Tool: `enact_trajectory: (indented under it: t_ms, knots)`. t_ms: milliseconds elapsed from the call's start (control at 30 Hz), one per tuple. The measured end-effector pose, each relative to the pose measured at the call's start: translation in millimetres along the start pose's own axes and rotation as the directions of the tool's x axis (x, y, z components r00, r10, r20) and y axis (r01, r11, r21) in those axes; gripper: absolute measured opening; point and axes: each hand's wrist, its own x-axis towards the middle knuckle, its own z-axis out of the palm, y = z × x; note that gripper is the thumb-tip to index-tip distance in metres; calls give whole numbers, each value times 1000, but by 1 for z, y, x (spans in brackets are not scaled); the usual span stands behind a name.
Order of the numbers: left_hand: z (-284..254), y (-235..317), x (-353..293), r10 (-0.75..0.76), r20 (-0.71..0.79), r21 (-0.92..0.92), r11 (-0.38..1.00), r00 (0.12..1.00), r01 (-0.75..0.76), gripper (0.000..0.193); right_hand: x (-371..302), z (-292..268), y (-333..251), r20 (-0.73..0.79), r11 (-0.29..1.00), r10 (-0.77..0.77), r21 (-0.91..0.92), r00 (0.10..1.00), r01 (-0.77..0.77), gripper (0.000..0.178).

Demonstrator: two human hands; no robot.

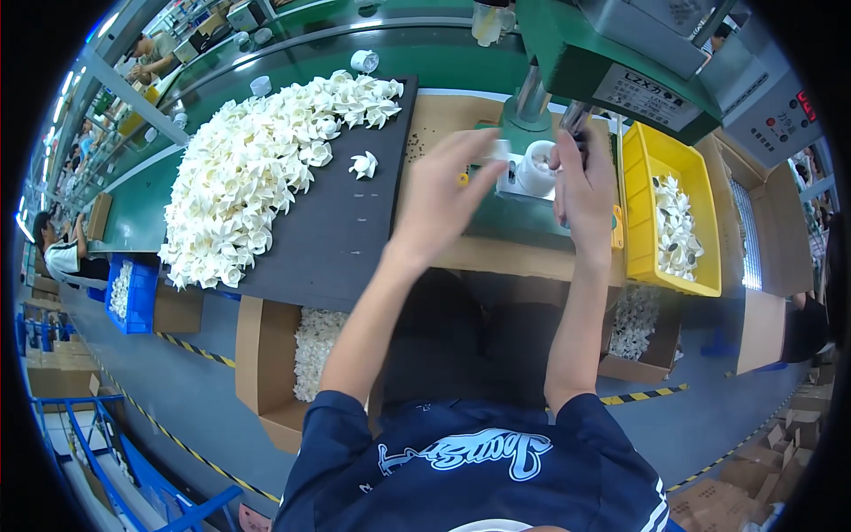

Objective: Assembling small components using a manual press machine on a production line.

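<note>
My left hand is smeared by motion just left of a white round holder on the press base. A small white piece shows at its fingertips; whether they grip it I cannot tell. Against the holder's right side is my right hand, fingers curled, and whatever they close on is hidden. The green bench press rises over the holder. Left of my hands, a heap of white flower-shaped plastic pieces covers much of a dark board. One flower piece lies apart on it.
A yellow bin with white pieces stands right of the press, beside an open carton. Below the bench edge are a carton of white pieces and another carton. A green conveyor runs behind. Other people work at far left.
</note>
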Motion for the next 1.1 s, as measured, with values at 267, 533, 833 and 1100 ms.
enact_trajectory:
  t_ms: [267, 533, 833, 1100]
  knots:
    - [72, -4, 14, 92, 225, 126, 984, 970, -122, 37, -30, -66, -6, -225, 993, 61, 109, 972, -37, 21]
    - [43, -16, -31, 145, -133, 467, 882, 980, -67, 34, -54, -103, 25, 38, 632, -426, -703, 904, 327, 19]
    - [12, -44, -45, -602, -296, -504, 758, 742, 414, 21, -60, -86, 34, 43, 607, -201, -778, 979, 159, 17]
    - [-10, -52, -41, -530, -262, -250, 845, 807, 473, 25, -78, -60, 59, -338, 999, -28, 33, 941, 42, 20]
